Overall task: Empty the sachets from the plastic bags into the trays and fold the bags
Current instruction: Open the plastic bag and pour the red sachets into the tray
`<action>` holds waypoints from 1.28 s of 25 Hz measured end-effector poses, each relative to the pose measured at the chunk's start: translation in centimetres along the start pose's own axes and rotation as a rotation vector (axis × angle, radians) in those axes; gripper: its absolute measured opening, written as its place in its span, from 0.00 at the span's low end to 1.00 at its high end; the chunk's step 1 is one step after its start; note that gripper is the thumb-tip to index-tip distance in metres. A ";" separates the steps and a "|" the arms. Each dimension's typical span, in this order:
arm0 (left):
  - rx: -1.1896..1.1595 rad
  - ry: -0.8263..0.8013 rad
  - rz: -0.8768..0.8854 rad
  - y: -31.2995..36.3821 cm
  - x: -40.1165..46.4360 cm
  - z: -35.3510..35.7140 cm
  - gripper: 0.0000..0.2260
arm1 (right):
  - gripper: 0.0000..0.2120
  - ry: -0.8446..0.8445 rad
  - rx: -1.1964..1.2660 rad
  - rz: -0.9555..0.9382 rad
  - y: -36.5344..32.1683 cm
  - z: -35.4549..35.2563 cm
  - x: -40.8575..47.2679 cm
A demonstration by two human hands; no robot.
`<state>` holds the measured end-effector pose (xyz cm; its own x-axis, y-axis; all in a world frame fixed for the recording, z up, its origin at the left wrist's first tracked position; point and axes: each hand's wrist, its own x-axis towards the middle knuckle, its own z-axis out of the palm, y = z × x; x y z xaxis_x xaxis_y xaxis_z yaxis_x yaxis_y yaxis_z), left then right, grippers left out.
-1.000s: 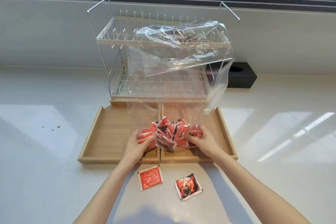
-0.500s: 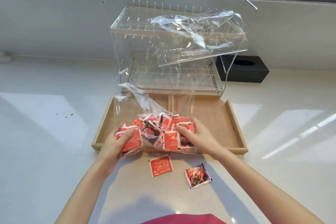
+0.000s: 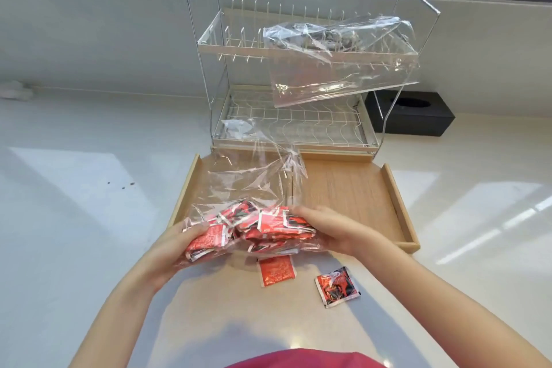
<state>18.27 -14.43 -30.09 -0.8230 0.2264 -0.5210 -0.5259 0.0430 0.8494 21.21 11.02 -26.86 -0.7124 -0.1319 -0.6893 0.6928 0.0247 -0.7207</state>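
A clear plastic bag [image 3: 248,185] full of red sachets [image 3: 268,224] hangs over the front edge of the left wooden tray [image 3: 186,185]. My left hand [image 3: 176,251] grips its left end from below. At its right end my right hand [image 3: 331,230] holds the bag with the fingers curled on the sachets. The bag's loose top trails back over the left tray. The right wooden tray [image 3: 394,203] holds nothing that I can see. Two loose sachets lie on the counter in front: an orange-red one [image 3: 276,271] and a red-black one [image 3: 337,287]. Another clear bag [image 3: 337,60] lies on the dish rack's upper shelf.
A two-tier wire dish rack [image 3: 298,125] stands right behind the trays. A black tissue box [image 3: 415,116] sits to its right against the wall. White counter spreads to both sides, and a window runs along the top.
Both hands have drawn the sachet bag toward me and to the left, from above the trays' middle to the left tray's front edge. The bag's top has sunk lower.
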 end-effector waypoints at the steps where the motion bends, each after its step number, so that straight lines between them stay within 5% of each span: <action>1: 0.014 0.018 0.023 0.1 0.0 0.0 0.06 | 0.12 -0.011 0.019 -0.016 -0.2 0.0 -0.1; 5: 0.013 0.089 0.117 1.4 0.0 0.3 0.08 | 0.10 0.009 0.115 -0.125 -1.9 -0.9 -0.6; 10: 0.055 0.146 0.176 3.9 -0.2 1.3 0.11 | 0.13 0.173 -0.055 -0.230 -3.2 -1.1 -0.6; 15: -0.008 -0.010 0.150 4.9 -1.1 1.2 0.05 | 0.06 0.097 0.007 -0.240 -3.6 -1.1 -1.2; 25: -0.060 0.027 0.190 7.6 -1.7 1.0 0.06 | 0.07 0.078 0.127 -0.271 -6.8 -1.2 -2.5; 32: 0.066 0.267 0.364 9.9 -1.0 1.8 0.06 | 0.13 0.076 0.055 -0.352 -8.7 -1.2 -3.1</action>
<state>14.28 -12.53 -21.01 -0.9828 -0.0206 -0.1836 -0.1846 0.0713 0.9802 17.29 12.41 -18.53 -0.9131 -0.0491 -0.4049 0.4074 -0.0624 -0.9111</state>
